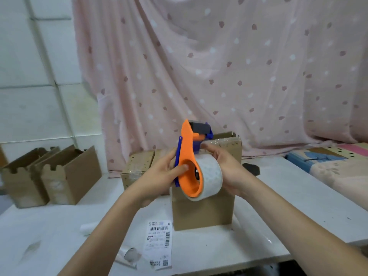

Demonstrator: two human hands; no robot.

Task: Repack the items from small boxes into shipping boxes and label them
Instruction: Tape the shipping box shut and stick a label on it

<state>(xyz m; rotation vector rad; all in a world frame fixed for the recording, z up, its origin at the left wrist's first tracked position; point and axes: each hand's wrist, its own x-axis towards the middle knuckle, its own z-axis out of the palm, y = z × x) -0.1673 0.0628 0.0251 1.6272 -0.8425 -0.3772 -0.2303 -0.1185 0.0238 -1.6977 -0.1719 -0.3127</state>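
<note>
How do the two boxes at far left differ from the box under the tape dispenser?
The two far-left boxes stand open, flaps up; the box under the tape dispenser looks closed on top. The far-left boxes sit untouched; both hands hold the tape dispenser above the near box. All are brown cardboard.

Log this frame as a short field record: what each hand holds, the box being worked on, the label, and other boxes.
left hand: grips the orange tape dispenser
right hand: holds the tape roll on the dispenser
work box: brown, directly below the dispenser
shipping label: flat on the white table, not on any box
other boxes: two open cartons at left
</note>
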